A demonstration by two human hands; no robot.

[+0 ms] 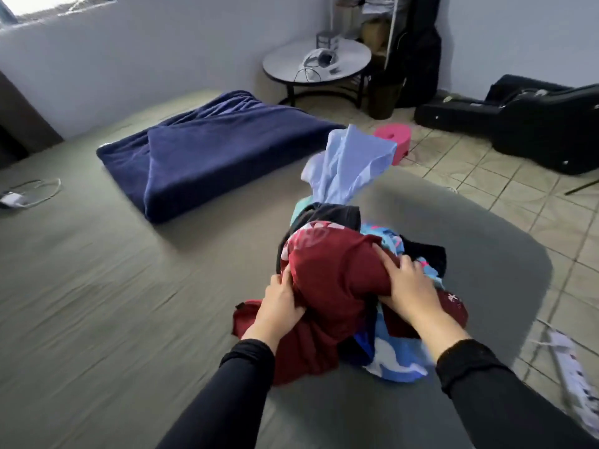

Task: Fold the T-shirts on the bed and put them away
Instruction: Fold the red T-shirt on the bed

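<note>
Two hands on heap of T-shirts (356, 270) near bed (97, 303) edge: left hand (280, 306) and right hand (406, 286) both gripping maroon shirt (330, 280) on top. Light, limp, tangled. Likely best taken at shoulders or collar to shake free; nothing folded yet.

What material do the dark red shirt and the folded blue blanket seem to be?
Dark red shirt: probably thin matte jersey knit; it bunches softly under both hands. Blue blanket: likely fleece; thick, fuzzy, with rounded folds.
</note>
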